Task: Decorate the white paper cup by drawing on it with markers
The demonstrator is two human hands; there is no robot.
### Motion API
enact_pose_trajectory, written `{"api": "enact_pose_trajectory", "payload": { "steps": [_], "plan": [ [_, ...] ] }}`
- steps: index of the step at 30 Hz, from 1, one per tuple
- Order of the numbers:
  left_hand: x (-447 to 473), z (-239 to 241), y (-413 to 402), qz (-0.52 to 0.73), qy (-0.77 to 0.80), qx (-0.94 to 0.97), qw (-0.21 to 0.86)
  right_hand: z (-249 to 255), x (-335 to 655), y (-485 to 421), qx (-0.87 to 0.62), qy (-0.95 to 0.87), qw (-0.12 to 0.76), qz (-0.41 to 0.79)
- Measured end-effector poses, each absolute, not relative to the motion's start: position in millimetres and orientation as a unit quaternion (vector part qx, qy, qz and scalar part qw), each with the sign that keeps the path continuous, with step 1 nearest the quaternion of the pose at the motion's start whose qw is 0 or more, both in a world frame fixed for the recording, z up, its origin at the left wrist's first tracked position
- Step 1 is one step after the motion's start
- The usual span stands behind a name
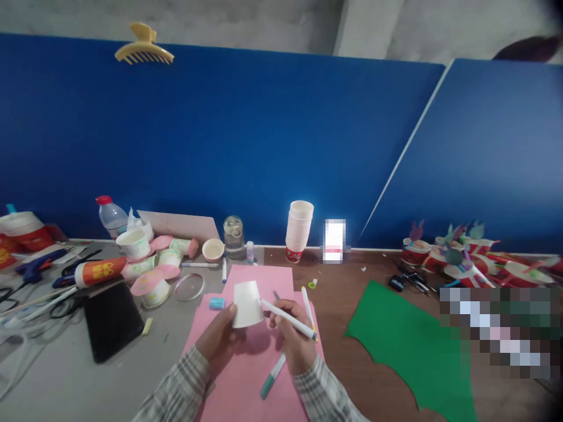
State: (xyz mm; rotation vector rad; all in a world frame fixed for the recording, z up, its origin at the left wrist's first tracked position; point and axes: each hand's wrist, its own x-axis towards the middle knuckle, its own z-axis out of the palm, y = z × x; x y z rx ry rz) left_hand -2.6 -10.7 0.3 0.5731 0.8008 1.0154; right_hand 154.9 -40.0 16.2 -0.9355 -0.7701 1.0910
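Observation:
My left hand (220, 331) grips a plain white paper cup (247, 302) by its left side, with the narrow end up. In my right hand (294, 334) is a white marker (288, 319) with a dark end, its tip at the cup's right side. Both hands are above pink paper sheets (255, 381). A teal-ended marker (273, 375) lies under my right wrist. Another white marker (308, 305) rests to the right of that hand. Left of the cup is a blue cap-like piece (217, 303).
Green paper (409, 346) with a scalloped edge lies to the right. A stack of paper cups (299, 228) and a glass jar (233, 237) stand near the blue partition (246, 129). Decorated cups (149, 287), a black tablet-like slab (113, 321) and a glue gun (37, 264) are at left.

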Motion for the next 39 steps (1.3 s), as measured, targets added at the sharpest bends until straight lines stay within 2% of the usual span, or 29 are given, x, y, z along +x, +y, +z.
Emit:
{"api": "enact_pose_trajectory", "payload": {
  "steps": [12, 20, 39],
  "plan": [
    [-3.0, -1.2, -11.8, 0.451, 0.365, 0.267, 0.769, 25.9, 152.7, -40.7, -0.397, -0.336, 0.725, 0.452],
    [-2.7, -2.5, -10.2, 0.446, 0.375, 0.275, 0.765, 14.2, 153.5, -38.8, -0.365, -0.3, 0.702, 0.532],
    [-2.5, -0.6, -12.1, 0.436, 0.375, 0.27, 0.772, 14.6, 156.7, -39.1, -0.362, -0.28, 0.689, 0.562]
  ]
}}
